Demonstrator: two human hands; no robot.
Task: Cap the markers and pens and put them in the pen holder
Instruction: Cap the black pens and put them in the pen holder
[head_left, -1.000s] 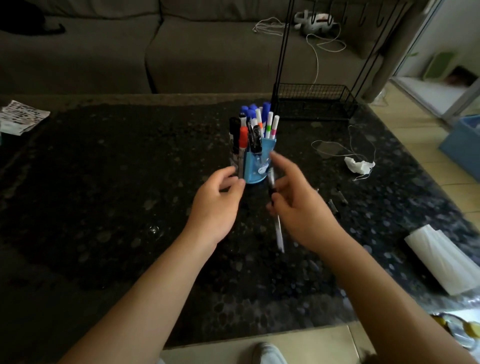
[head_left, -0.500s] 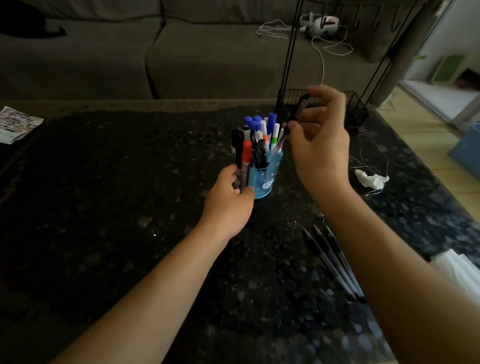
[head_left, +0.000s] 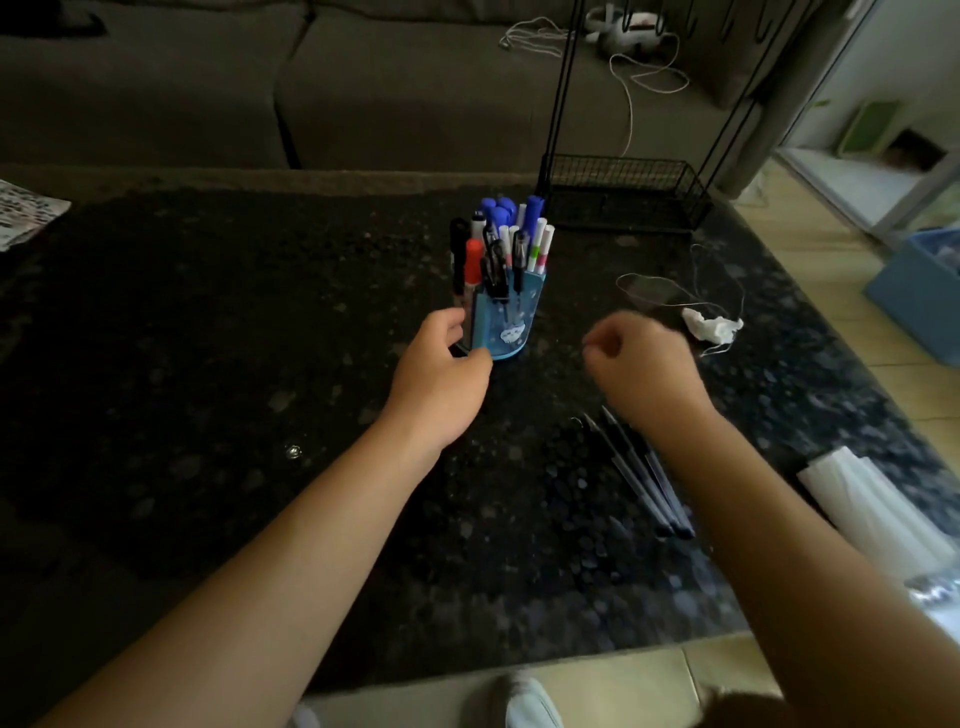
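Holder (head_left: 511, 325): blue, upright mid-table (head_left: 208, 364), packed with markers (head_left: 498, 228).
Left hand (head_left: 441, 374): curled round the holder's lower left side, thumb at its base.
Right hand (head_left: 639, 364): blurred, right of the holder and apart from it, fingers curled in, nothing in them.
Loose pens (head_left: 644, 478): dark bunch lying on the table beside the right wrist.

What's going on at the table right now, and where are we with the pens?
A person is tidying pens on the black speckled stone table. The left hand holds the lower left side of the blue translucent plastic pen holder, which is packed with upright markers and pens. The right hand hovers to the holder's right, fingers curled, with nothing visible in it. A few slim dark pens lie side by side on the table under the right forearm, not yet in the holder.
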